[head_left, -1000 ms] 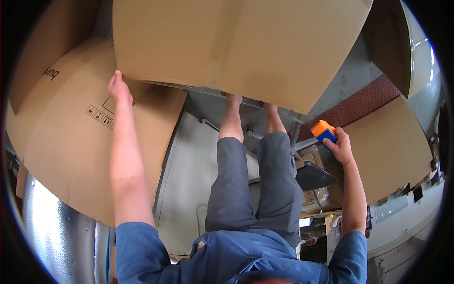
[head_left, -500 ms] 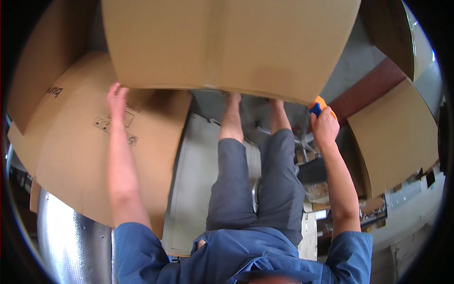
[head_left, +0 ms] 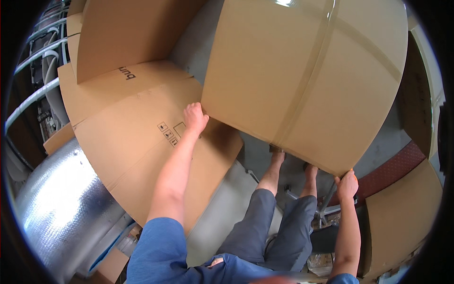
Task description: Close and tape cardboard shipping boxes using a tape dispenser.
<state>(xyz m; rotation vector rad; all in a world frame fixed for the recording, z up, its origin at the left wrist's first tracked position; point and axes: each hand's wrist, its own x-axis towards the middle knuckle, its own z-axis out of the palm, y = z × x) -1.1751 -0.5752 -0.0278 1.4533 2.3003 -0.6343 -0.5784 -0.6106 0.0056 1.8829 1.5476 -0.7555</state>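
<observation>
Left hand (head_left: 196, 118) and right hand (head_left: 347, 185) pinch a taped carton (head_left: 265, 71) at its near corners, apt holds for something likely stiff and unwieldy.

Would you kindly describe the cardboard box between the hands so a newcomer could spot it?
Follow the dark shorts and bare shins upward to the cardboard box, filling much of the upper right. The left hand and right hand are at its near corners. Unlike the printed cardboard at left, its visible face is unprinted and crossed by tape strips.
</observation>
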